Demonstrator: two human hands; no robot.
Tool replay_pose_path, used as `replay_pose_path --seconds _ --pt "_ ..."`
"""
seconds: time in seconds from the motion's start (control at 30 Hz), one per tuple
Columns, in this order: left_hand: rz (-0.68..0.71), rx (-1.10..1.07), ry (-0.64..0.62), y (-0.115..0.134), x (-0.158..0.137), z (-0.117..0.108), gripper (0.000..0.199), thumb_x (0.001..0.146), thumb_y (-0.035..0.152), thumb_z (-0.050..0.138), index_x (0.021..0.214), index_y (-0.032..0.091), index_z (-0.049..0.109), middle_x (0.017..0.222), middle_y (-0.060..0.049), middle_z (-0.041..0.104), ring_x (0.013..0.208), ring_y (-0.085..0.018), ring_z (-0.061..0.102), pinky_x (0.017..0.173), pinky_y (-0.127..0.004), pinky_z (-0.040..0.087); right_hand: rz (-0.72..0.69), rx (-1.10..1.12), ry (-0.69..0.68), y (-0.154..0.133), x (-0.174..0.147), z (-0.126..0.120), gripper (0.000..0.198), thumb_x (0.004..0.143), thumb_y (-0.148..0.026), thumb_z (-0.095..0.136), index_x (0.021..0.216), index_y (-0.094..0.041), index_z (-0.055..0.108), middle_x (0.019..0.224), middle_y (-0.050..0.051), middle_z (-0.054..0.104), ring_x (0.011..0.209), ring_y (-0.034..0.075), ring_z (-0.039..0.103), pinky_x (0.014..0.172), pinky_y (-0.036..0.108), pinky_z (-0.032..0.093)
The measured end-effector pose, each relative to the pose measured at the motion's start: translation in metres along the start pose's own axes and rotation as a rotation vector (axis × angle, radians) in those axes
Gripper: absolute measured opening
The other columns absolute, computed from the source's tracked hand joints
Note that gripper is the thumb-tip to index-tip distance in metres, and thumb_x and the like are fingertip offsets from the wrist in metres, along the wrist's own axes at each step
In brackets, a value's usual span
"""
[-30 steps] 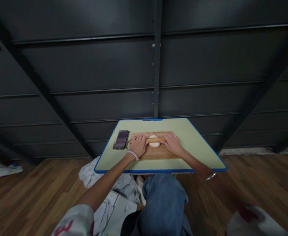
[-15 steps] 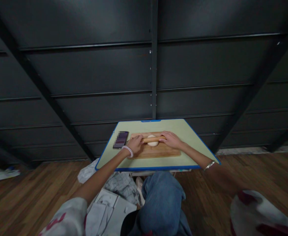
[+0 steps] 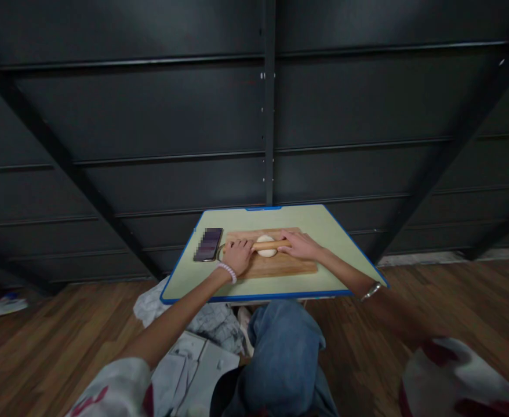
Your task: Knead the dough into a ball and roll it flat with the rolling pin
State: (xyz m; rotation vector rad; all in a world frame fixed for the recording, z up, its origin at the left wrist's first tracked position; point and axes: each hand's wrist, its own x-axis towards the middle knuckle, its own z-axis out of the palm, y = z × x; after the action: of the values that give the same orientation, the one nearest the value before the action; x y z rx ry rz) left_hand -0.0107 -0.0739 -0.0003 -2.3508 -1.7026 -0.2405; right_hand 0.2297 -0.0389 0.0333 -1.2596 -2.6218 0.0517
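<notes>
Phone (image 3: pixel 208 244) lies nr L edge of pale green table (image 3: pixel 184 281) w/ blue rim. Next, L hand (image 3: pixel 237 256), pale band (image 3: pixel 227 270) on wrist, has fingers curled over L end of wooden rolling pin (image 3: pixel 272 245). Btwn hands, pin lies across white dough (image 3: pixel 266 253), abt mid wooden board (image 3: pixel 283 267). R hand (image 3: pixel 301 245) grips pin's R part, fingers far side, thumb nr side; can't tell how tight. Silver bracelet (image 3: pixel 371 291) on R forearm.
</notes>
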Motion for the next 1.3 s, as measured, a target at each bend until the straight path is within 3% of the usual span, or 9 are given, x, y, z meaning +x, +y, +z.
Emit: replay_pose_path --seconds 0.1,0.2,0.3,0.4,0.53,0.63,0.9,1.1,1.3 --pt "0.012 -0.074 -0.115 -0.009 0.004 -0.007 0.042 0.096 0.036 0.018 0.114 0.02 0.053 0.11 -0.009 0.063 0.099 -0.022 0.058 0.084 -0.037 0.041 0.046 -0.056 -0.032 -0.001 0.004 -0.002 0.042 0.089 -0.055 0.037 0.107 -0.021 0.054 0.103 0.009 0.065 0.091 0.024 0.06 0.075 0.031 0.042" --pt "0.065 -0.089 -0.177 -0.014 0.013 -0.017 0.047 0.095 0.043 0.017 0.111 0.02 0.056 0.11 -0.009 0.063 0.099 -0.022 0.059 0.082 -0.033 0.043 0.028 -0.056 -0.035 -0.002 0.009 0.002 0.043 0.094 -0.048 0.025 0.112 -0.023 0.055 0.111 0.008 0.064 0.1 0.022 0.059 0.081 0.032 0.042" --pt "0.079 -0.045 -0.105 -0.009 0.013 -0.018 0.048 0.095 0.044 0.018 0.111 0.017 0.055 0.11 -0.013 0.061 0.102 -0.025 0.057 0.085 -0.037 0.041 0.023 -0.067 0.005 -0.005 0.007 0.01 0.043 0.096 -0.041 0.022 0.112 -0.02 0.057 0.113 0.009 0.064 0.104 0.021 0.057 0.086 0.033 0.041" --pt "0.053 -0.05 -0.016 0.001 -0.001 -0.013 0.045 0.094 0.04 0.023 0.123 0.016 0.047 0.119 -0.015 0.057 0.111 -0.026 0.051 0.094 -0.042 0.036 0.02 -0.08 0.098 -0.012 -0.002 0.016 0.042 0.096 -0.036 0.025 0.12 -0.017 0.054 0.12 0.012 0.06 0.111 0.022 0.053 0.093 0.037 0.038" --pt "0.046 -0.083 0.012 0.012 -0.023 -0.009 0.055 0.092 0.047 0.026 0.137 0.016 0.032 0.137 -0.015 0.044 0.126 -0.028 0.038 0.102 -0.045 0.027 -0.022 -0.086 0.164 -0.017 -0.015 0.022 0.046 0.095 -0.035 0.027 0.137 -0.018 0.038 0.139 0.01 0.044 0.131 0.022 0.035 0.108 0.044 0.021" --pt "0.038 -0.09 0.009 0.015 -0.027 -0.012 0.061 0.09 0.053 0.025 0.139 0.017 0.029 0.14 -0.015 0.041 0.128 -0.03 0.035 0.104 -0.047 0.024 -0.022 -0.072 0.144 -0.016 -0.017 0.026 0.049 0.096 -0.036 0.022 0.141 -0.019 0.032 0.144 0.008 0.038 0.136 0.02 0.027 0.111 0.045 0.015" --pt "0.044 -0.107 -0.03 0.006 -0.003 -0.01 0.064 0.089 0.057 0.022 0.14 0.018 0.029 0.143 -0.013 0.038 0.131 -0.031 0.033 0.103 -0.052 0.023 -0.005 0.02 0.058 0.005 0.004 0.035 0.051 0.096 -0.042 0.018 0.141 -0.023 0.033 0.147 0.005 0.032 0.137 0.019 0.025 0.111 0.044 0.019" --pt "0.063 -0.14 -0.144 -0.006 0.018 -0.011 0.054 0.093 0.047 0.019 0.137 0.019 0.035 0.143 -0.009 0.04 0.131 -0.024 0.035 0.107 -0.044 0.023 0.033 0.075 -0.055 0.018 0.023 0.035 0.052 0.096 -0.038 0.015 0.137 -0.019 0.041 0.144 0.005 0.039 0.135 0.018 0.03 0.111 0.038 0.022" --pt "0.087 -0.172 -0.207 -0.023 0.041 -0.003 0.052 0.095 0.044 0.013 0.132 0.023 0.043 0.138 -0.004 0.047 0.127 -0.02 0.042 0.106 -0.04 0.028 0.153 0.073 -0.126 0.019 0.04 0.028 0.056 0.095 -0.047 0.012 0.138 -0.024 0.038 0.146 0.003 0.034 0.136 0.023 0.026 0.11 0.049 0.019"
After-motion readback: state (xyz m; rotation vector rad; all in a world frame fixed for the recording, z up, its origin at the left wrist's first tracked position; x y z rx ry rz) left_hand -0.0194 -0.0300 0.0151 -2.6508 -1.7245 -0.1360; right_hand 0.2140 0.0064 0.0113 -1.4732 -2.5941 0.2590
